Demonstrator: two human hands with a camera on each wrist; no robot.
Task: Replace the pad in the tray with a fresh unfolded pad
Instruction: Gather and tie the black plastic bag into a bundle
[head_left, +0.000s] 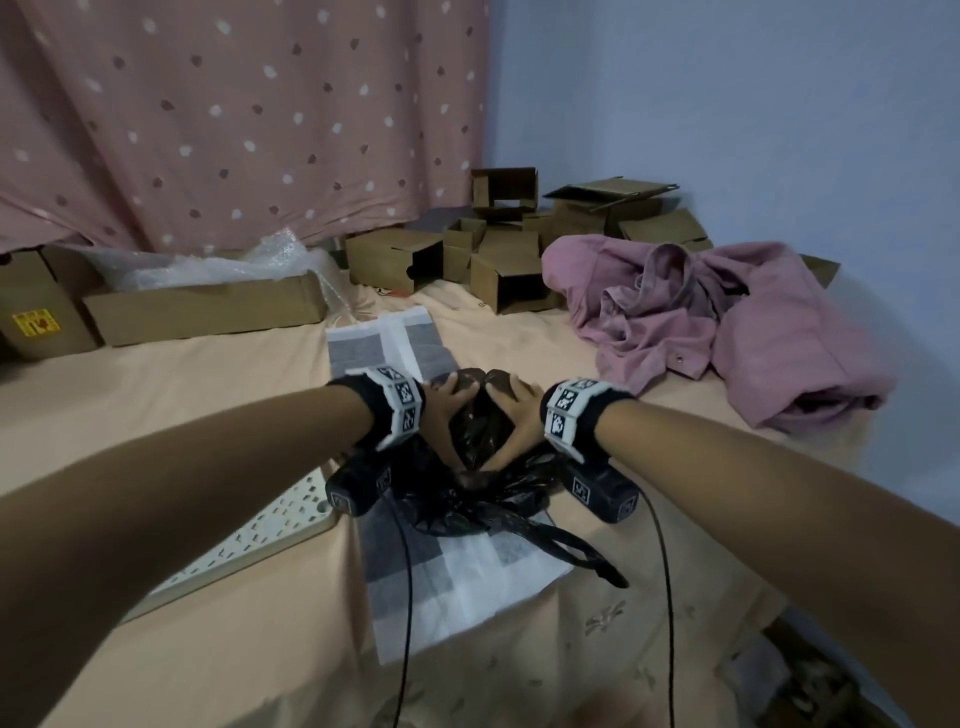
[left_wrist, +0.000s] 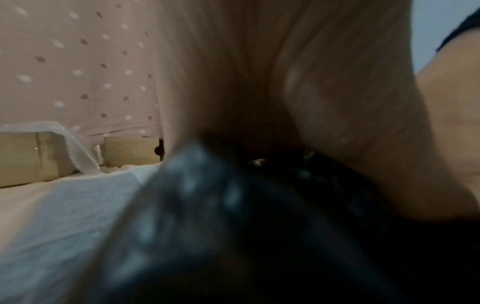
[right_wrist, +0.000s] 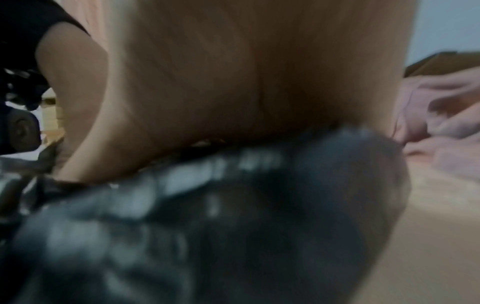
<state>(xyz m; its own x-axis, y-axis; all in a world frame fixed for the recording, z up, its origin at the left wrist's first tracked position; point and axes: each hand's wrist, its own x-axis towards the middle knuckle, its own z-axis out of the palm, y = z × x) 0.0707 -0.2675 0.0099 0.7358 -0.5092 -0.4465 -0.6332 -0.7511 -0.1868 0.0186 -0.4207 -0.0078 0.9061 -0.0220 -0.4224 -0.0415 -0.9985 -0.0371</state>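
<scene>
Fingers of both hands curl round our black bag, soft and slippery, at the pad's twelve o'clock.

A bed under a peach sheet is carrying everything. A white and grey pad is lying flat across its middle. Left of the pad, a white perforated tray is resting on the sheet. Beyond the pad, cardboard boxes are sitting along the curtain side, and right of the pad a crumpled pink garment is lying.
</scene>
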